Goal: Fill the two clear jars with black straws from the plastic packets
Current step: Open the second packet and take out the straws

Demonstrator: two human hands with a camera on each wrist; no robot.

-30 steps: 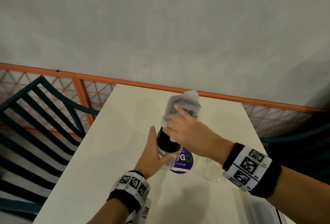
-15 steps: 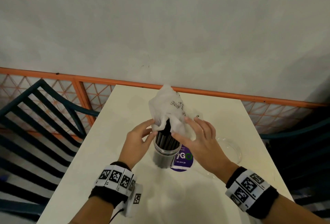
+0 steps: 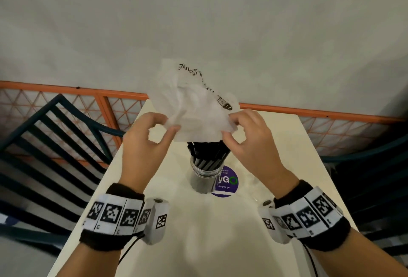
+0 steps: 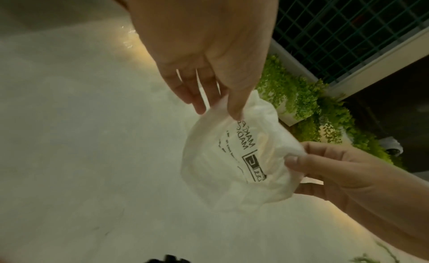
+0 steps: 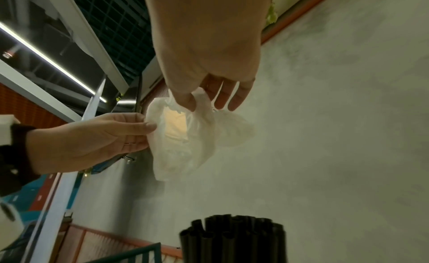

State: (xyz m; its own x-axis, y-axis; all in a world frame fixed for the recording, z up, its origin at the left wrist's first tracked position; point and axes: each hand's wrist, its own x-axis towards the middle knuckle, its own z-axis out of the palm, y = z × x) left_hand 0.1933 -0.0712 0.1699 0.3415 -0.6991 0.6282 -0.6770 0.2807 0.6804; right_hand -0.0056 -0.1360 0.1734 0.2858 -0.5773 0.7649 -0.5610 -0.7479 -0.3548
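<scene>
Item: clear jar (image 3: 204, 178), upright on the counter (image 3: 198, 243), packed with black straws (image 3: 207, 154). Directly above the jar we held one crumpled white plastic packet (image 3: 194, 108), printed in black. Our left hand (image 3: 146, 144) kept a thumb-and-finger grip on its left edge; our right hand (image 3: 249, 142) pinched its right edge. A purple sticker (image 3: 227, 182) lay just right of the jar.
</scene>
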